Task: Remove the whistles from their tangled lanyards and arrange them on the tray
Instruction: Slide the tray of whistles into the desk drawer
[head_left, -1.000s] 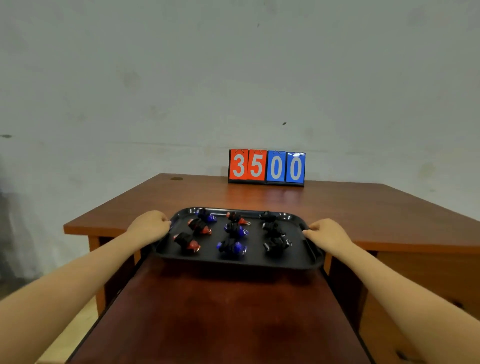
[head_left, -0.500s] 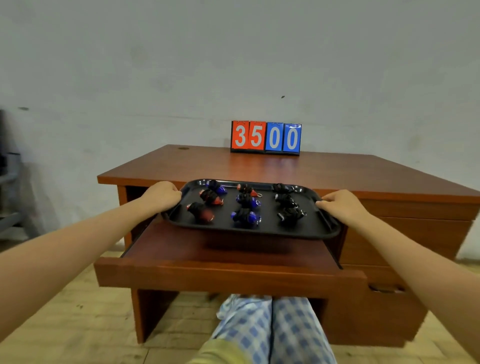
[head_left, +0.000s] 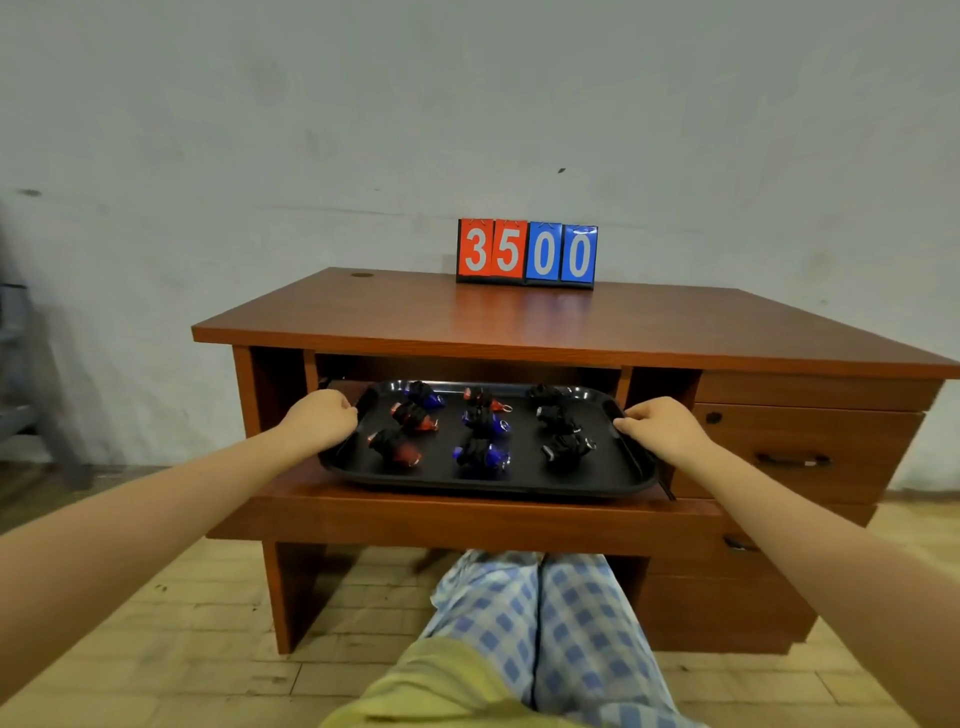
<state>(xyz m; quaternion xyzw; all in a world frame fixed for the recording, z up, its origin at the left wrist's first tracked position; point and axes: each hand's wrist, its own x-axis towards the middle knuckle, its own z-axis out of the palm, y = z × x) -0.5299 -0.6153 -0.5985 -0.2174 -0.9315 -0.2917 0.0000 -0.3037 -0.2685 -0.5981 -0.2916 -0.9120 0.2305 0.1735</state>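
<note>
We see the black tray (head_left: 488, 475) resting on the pull-out shelf (head_left: 467, 514) of the wooden desk (head_left: 519, 322), partly tucked under the desktop. The left hand (head_left: 319, 421) curls over the tray's left rim, and the right hand (head_left: 660, 428) grips the right rim with fingers hooked on the edge; both hold the tray, neither touches a whistle. On the tray lie nine whistles in three columns: red whistles (head_left: 397, 447) at left, blue whistles (head_left: 480, 452) down the middle, though the rear one shows red, and black whistles (head_left: 563, 447) at right. Each looks bundled with a dark cord; we cannot tell from this view whether the lanyards are off or just wrapped round the bodies. Handling judgement: the tray looks like stiff moulded plastic with a raised lip, light even when loaded, so a two-sided hold at mid-rim, as now, should keep it level. Its floor appears smooth, and the small hard whistles would probably slide or roll if it tips, spoiling the rows. The whistles themselves look light, rigid and not fragile; we would pinch each by its body, not by its metal ring. Any cord is soft and likely to snag a neighbour. A scoreboard (head_left: 527, 253) reading 3500 stands at the back of the desktop.
</note>
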